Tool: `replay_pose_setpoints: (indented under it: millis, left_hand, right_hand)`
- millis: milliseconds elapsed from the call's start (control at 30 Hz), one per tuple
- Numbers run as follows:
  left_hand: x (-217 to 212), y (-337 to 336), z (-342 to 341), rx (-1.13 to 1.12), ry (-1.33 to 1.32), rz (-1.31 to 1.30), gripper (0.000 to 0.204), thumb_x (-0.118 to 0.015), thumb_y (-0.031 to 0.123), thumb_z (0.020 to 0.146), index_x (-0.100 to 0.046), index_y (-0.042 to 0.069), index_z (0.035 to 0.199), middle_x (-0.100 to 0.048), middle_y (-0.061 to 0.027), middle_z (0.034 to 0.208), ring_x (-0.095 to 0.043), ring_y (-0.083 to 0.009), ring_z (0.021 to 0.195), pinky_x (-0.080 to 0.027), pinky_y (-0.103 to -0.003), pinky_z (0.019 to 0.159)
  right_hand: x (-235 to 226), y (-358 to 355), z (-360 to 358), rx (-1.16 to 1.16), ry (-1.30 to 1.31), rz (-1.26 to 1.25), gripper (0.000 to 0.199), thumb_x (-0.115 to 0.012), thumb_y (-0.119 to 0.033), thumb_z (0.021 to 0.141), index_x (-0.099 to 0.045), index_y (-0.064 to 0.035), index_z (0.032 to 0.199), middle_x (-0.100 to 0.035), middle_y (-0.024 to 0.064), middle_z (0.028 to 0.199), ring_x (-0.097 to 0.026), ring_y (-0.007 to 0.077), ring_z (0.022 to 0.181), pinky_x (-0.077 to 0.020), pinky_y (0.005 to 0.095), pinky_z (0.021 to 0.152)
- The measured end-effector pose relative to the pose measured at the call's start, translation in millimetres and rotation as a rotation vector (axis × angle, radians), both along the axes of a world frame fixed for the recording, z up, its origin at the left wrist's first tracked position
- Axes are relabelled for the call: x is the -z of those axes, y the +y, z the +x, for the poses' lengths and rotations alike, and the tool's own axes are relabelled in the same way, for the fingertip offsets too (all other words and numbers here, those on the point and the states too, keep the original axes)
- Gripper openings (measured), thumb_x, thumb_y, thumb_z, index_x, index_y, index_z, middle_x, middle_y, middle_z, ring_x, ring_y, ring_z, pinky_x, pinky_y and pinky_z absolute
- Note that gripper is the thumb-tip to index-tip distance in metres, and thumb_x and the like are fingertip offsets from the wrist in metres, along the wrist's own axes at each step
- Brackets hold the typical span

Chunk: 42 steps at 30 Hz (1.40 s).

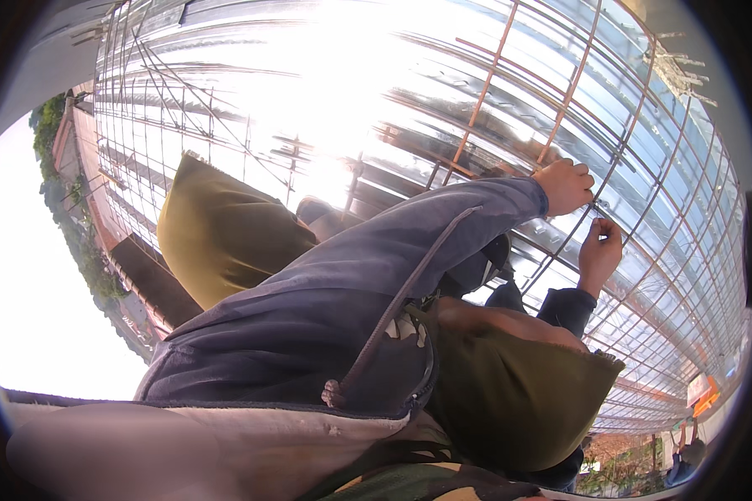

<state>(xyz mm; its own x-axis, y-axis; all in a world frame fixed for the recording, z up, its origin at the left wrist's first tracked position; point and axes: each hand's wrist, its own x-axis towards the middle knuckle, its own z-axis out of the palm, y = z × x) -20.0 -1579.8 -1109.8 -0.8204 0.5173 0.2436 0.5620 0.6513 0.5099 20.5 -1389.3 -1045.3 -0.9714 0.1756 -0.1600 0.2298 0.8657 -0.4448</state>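
Observation:
Both of my hands are at a crossing of the steel rebar mesh, which lies over shiny metal decking. My left hand, at the end of a blue-grey sleeve, is closed with curled fingers just above the crossing. My right hand is beside it on the near side, thumb and fingertips pinched together. A small bit of what looks like wire shows between the hands at the bars. Whatever either hand grips is too small or hidden to tell.
My bent knees in olive trousers frame the view. Rusty bars run across the bright, glare-washed decking. At the lower right are an orange object and another person. Beyond the left edge are a building wall and trees.

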Motion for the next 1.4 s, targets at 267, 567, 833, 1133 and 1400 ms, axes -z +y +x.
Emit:
replay_pose_setpoints:
  millis: [267, 567, 833, 1133, 1400]
  left_hand:
    - [-2.3, 9.2, 9.0, -0.017, -0.081, -0.020, 0.015, -0.066, 0.021, 0.090, -0.077, 0.014, 0.094, -0.069, -0.0034, 0.102, -0.066, -0.0234, 0.107, -0.055, -0.041, 0.087]
    - [-32.5, 6.5, -16.2, 0.031, -0.464, -0.021, 0.041, -0.069, 0.047, 0.097, -0.077, 0.011, 0.115, -0.074, -0.0083, 0.113, -0.067, -0.0300, 0.116, -0.056, -0.050, 0.097]
    - [-38.1, 24.6, -24.7, -0.087, -0.528, 0.038, 0.049, -0.069, 0.058, 0.096, -0.078, 0.016, 0.119, -0.080, -0.0045, 0.093, -0.076, -0.0265, 0.092, -0.058, -0.046, 0.087]
    - [-34.7, 20.5, -26.3, -0.122, -0.748, 0.259, 0.023, -0.080, 0.033, 0.093, -0.083, 0.012, 0.100, -0.081, -0.0056, 0.095, -0.075, -0.0206, 0.085, -0.059, -0.037, 0.081]
    - [-25.8, 23.5, -22.3, -0.073, -0.550, 0.262, 0.019, -0.081, 0.027, 0.088, -0.083, 0.013, 0.101, -0.078, -0.0079, 0.091, -0.075, -0.0286, 0.088, -0.059, -0.039, 0.078]
  right_hand:
    - [8.9, 16.3, -6.6, 0.033, -0.091, 0.221, 0.025, -0.074, -0.031, 0.099, -0.078, -0.0067, 0.104, -0.067, 0.0068, 0.079, -0.061, 0.0222, 0.069, -0.0491, 0.0412, 0.066]
    - [0.3, 10.0, 1.2, 0.103, 0.009, 0.062, 0.021, -0.073, -0.027, 0.100, -0.078, -0.0067, 0.103, -0.067, 0.0090, 0.080, -0.063, 0.0265, 0.071, -0.0501, 0.0420, 0.068]
    - [14.0, 3.4, 20.9, 0.319, 0.014, -0.316, 0.017, -0.070, -0.019, 0.101, -0.074, -0.0032, 0.105, -0.067, 0.0029, 0.075, -0.059, 0.0124, 0.065, -0.0498, 0.0327, 0.065]
    - [-2.2, 14.9, -7.3, 0.060, 0.035, -0.083, 0.015, -0.067, -0.016, 0.101, -0.071, -0.0020, 0.103, -0.072, 0.0172, 0.095, -0.070, 0.0354, 0.087, -0.0543, 0.0472, 0.077]
    - [-23.5, -13.2, -48.4, -0.153, -0.021, 0.052, 0.013, -0.063, -0.015, 0.099, -0.069, -0.0041, 0.101, -0.071, 0.0169, 0.103, -0.071, 0.0384, 0.092, -0.0568, 0.0497, 0.082]
